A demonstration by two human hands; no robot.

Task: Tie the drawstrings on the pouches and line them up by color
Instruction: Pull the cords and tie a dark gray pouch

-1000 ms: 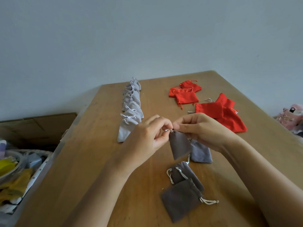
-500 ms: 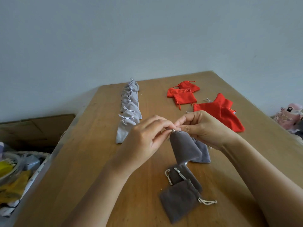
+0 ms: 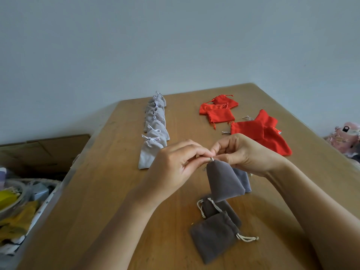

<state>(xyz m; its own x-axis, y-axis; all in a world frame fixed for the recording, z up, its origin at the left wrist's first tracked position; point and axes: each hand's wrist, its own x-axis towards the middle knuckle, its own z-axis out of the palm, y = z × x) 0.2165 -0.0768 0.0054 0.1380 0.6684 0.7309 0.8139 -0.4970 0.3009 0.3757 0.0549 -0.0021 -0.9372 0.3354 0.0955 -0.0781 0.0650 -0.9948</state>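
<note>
— Where's the pouch?
— The dark grey pouch [image 3: 224, 182] hangs just under my fingertips. My left hand [image 3: 175, 168] and right hand [image 3: 247, 154] both pinch its drawstring [image 3: 212, 158].
— The others?
— The light grey row [image 3: 155, 129] lies beyond my left fingers, the red pouches [image 3: 259, 131] beyond my right.

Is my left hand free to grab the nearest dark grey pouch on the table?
Probably not yet: left hand and right hand both pinch the drawstring of the held pouch. Nothing blocks the way to the flat pouch.
</note>
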